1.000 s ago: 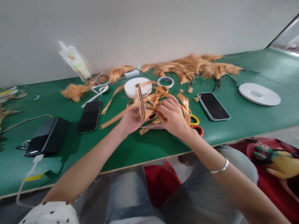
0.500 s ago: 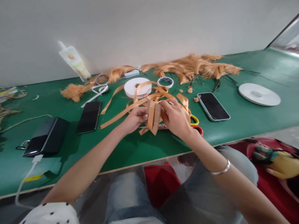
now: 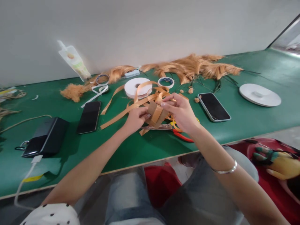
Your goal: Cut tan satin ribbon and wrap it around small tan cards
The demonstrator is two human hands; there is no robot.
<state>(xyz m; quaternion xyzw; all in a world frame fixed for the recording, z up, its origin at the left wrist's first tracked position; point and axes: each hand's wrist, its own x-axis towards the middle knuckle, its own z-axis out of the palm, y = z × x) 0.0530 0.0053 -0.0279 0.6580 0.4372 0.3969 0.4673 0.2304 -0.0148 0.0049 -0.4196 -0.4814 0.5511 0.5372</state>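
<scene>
My left hand (image 3: 135,119) pinches the left edge of a small brown cardboard card (image 3: 152,112) wrapped with tan ribbon (image 3: 138,104). On the card's right side my right hand (image 3: 181,112) holds the ribbon, fingers curled over its top. The loose ribbon loops behind the hands toward a white ribbon spool (image 3: 137,87). Scissors with red and yellow handles (image 3: 180,135) lie on the green table (image 3: 145,147) under my right hand.
A black phone (image 3: 89,116) lies left of the hands, a light-cased phone (image 3: 214,106) right. A black power bank (image 3: 45,137) with a white cable sits far left. A tape roll (image 3: 166,82), a white round plate (image 3: 260,94) and orange fibre bundles (image 3: 199,67) lie farther back.
The card has turned from edge-on to flat and tilted between my hands. My right hand rose and moved over its top, uncovering the scissors handles.
</scene>
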